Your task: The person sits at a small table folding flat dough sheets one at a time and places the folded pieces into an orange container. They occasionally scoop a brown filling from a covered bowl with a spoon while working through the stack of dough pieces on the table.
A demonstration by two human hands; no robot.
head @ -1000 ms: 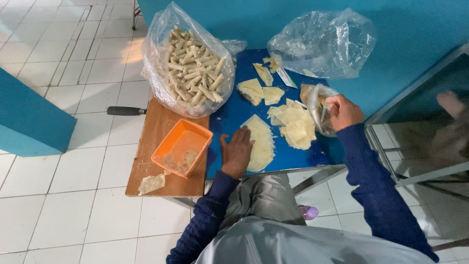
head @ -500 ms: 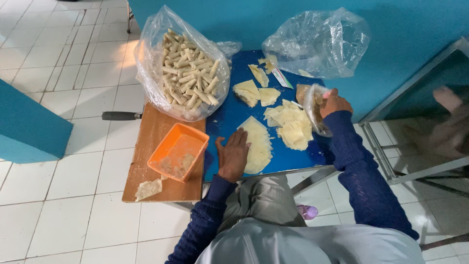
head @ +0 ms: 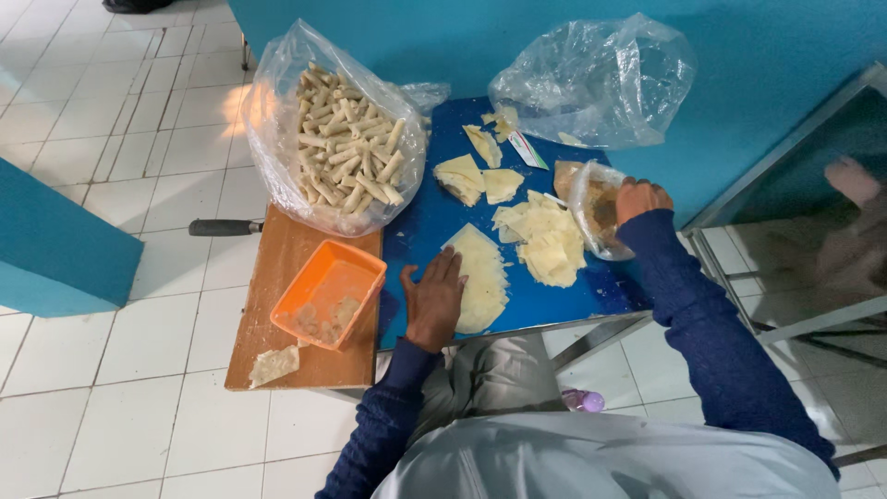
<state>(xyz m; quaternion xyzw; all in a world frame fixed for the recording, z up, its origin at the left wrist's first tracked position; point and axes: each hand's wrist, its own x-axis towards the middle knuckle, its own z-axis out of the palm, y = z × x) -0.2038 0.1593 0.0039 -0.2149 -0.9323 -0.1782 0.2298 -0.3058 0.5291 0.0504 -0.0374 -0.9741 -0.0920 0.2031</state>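
Head view, looking down on the seated person: the left hand [head: 432, 300] is lying flat, its grip wide with fingers spread and holding nothing, pressing the near edge of a pale half-round wrapper sheet [head: 482, 277] on the blue tabletop [head: 420, 217]. Compared with half a second earlier this hand is staying in the same place on the sheet, while the right hand [head: 639, 199] is shifting only slightly at the mouth of the small clear bag of brownish filling [head: 596, 211]; its grip is curled into the bag, and whether it is pinching filling cannot be told. The sheet is therefore being kept pinned and bare, with no filling on it yet. Between the two hands is lying a loose heap of wrapper pieces [head: 543, 238]. Just to the left of the left hand is sitting an orange tray [head: 328, 294] on a wooden board [head: 286, 268], and beyond it a big clear bag of finished rolls [head: 344, 152].
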